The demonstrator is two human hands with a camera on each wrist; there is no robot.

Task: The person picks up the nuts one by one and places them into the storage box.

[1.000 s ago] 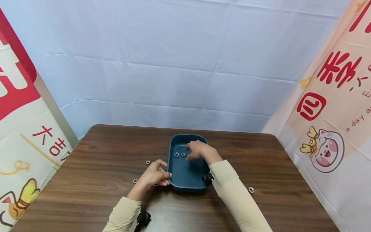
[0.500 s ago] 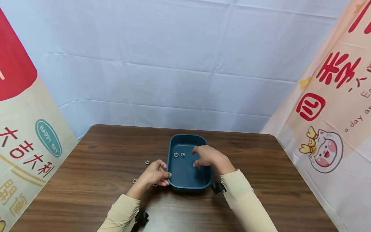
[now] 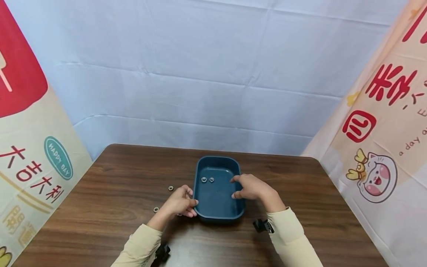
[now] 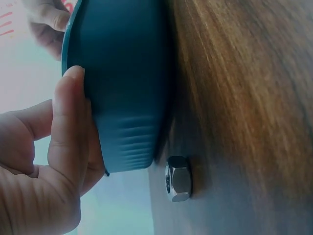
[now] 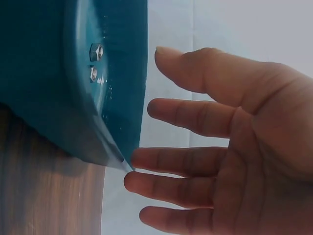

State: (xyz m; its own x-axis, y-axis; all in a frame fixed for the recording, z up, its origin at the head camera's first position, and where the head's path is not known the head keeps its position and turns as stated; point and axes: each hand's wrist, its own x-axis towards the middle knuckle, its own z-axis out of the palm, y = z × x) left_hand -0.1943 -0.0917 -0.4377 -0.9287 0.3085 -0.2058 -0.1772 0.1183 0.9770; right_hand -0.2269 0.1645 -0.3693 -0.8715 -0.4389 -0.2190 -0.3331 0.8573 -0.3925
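Note:
A dark blue rectangular tray (image 3: 218, 217) stands on the table, with two hex nuts (image 3: 204, 180) on its floor towards the far left. My left hand (image 3: 176, 204) holds its near left corner, thumb at the rim and fingers along the outer wall. Close by that hand, a silver hex nut (image 4: 178, 178) sits on the table beside the tray. My right hand (image 3: 253, 188) is over the tray's right rim, fingers apart and nothing in its grasp. In the right wrist view some fingertips (image 5: 134, 181) overlap the tray's corner.
On the dark wooden table (image 3: 133, 174), more nuts (image 3: 171, 188) lie left of the tray. White cloth (image 3: 213, 74) hangs behind the table, with printed banners (image 3: 370, 167) at both sides. Each wrist wears a small black camera (image 3: 261, 225).
My right hand has drawn back to the right, from over the tray's middle to its right rim. The left hand stays at the corner, and the two nuts inside lie as before.

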